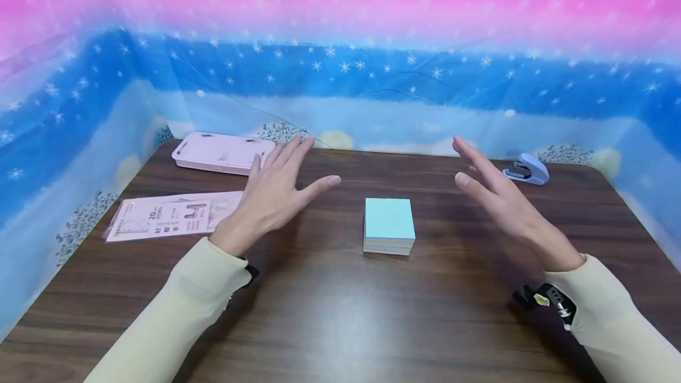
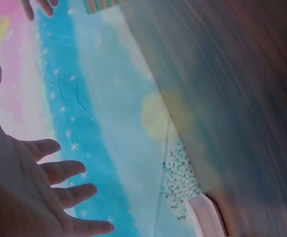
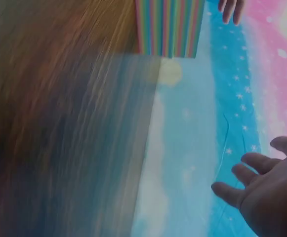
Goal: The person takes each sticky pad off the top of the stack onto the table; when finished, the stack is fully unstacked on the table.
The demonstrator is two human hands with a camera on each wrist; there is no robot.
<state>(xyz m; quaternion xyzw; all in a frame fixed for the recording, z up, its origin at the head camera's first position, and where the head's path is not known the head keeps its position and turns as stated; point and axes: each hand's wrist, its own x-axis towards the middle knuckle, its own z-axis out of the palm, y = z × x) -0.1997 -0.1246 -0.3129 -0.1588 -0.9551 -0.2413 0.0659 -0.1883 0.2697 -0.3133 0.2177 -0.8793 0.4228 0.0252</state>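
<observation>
A thick square stack of paper notes [image 1: 389, 218], mint on top, lies on the table between my two hands. Seen from the right wrist, its side shows coloured stripes. My left hand [image 1: 271, 197] hovers to the left of the stack, fingers spread and straight, thumb pointing toward the middle. To the right of the stack my right hand [image 1: 502, 200] is held up with its fingers extended. Neither hand touches the stack or holds anything. In the left wrist view, the left hand [image 2: 39, 182] shows its spread fingers; the right hand [image 3: 266, 177] appears likewise in its own wrist view.
A pink pencil case [image 1: 223, 151] lies at the back left, partly behind the left fingers. Nearer, flat printed packets [image 1: 159, 217] lie beside the left wrist. A light blue stapler [image 1: 527, 169] stands at the back right. A snowflake-patterned curtain [image 1: 340, 70] surrounds the wooden table [image 1: 340, 324].
</observation>
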